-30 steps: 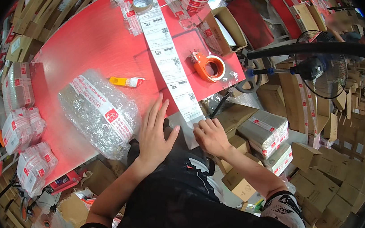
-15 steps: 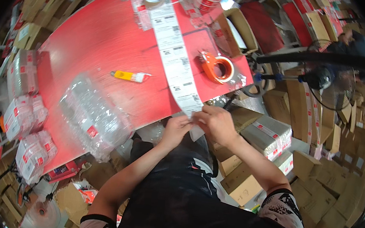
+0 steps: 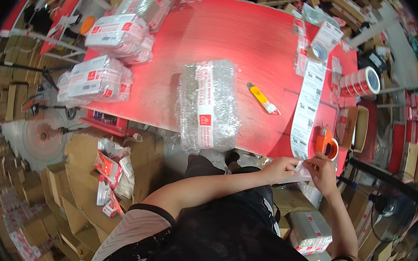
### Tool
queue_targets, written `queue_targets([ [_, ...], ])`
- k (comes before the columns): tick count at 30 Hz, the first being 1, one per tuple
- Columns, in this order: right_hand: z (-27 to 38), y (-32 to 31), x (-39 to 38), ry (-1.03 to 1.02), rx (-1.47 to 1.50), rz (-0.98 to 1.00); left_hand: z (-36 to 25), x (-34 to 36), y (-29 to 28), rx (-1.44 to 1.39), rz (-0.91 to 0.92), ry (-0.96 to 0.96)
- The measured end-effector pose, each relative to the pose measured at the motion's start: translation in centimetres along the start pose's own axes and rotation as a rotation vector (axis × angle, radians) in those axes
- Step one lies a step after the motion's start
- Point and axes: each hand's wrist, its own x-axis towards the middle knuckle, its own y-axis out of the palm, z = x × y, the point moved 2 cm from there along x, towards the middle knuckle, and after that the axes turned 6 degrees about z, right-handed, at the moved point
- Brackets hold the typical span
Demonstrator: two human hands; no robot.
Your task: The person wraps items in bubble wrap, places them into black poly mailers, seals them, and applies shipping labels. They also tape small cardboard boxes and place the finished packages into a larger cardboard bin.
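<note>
A long strip of white printed labels (image 3: 306, 108) runs down the right part of the red table to its near edge. Just past that edge, a white label (image 3: 303, 170) is pinched between my two hands. My left hand (image 3: 281, 171) grips it from the left with closed fingers. On the other side my right hand (image 3: 323, 174) has thumb and fingertips pressed together on it. Whether this label is still joined to the strip is hidden by the fingers. An orange tape dispenser (image 3: 325, 145) lies beside the strip, just beyond my right hand.
A bubble-wrapped parcel (image 3: 207, 104) overhangs the near edge of the red table (image 3: 204, 32). Right of it lies a yellow utility knife (image 3: 261, 99). Wrapped parcels (image 3: 102, 79) are stacked at left. Tape rolls (image 3: 360, 83) and an open carton (image 3: 360, 129) stand at right.
The view has swung left, so the table and parcel sit more centrally and the strip farther right. Both hands remain together at the strip's near end, holding the label.
</note>
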Motion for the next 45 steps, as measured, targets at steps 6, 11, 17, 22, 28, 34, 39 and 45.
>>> queue_targets([
  [6,-9.1,-9.9,11.2,-0.151,-0.146,-0.450,2.5,-0.6,0.2,-0.210,-0.120,-0.072],
  [11,9.3,-16.2,16.7,-0.130,-0.093,-0.859,-3.9,-9.9,-3.8,0.356,0.136,-0.412],
  [17,24.9,10.9,17.4,-0.608,-0.409,-0.262,-26.2,-14.2,-10.7,0.328,0.403,-0.085],
  [22,25.5,10.9,23.0,-0.319,-0.585,-0.221,-18.1,-15.6,-21.3,0.991,-0.651,-0.060],
  [28,20.8,14.3,24.6,0.003,0.415,-0.184,-3.9,-18.6,-26.9,0.114,-0.933,0.110],
  [34,23.0,7.5,13.8,-0.006,0.767,-0.478,-14.3,-13.7,-32.0,0.120,-0.349,-0.543],
  [39,22.6,10.6,-2.0,0.241,0.794,-1.193,-24.1,3.5,-31.9,0.258,0.124,-0.025],
  [45,27.1,38.0,-18.9,1.222,0.873,-1.229,-17.0,9.8,-12.4,0.551,0.548,0.115],
])
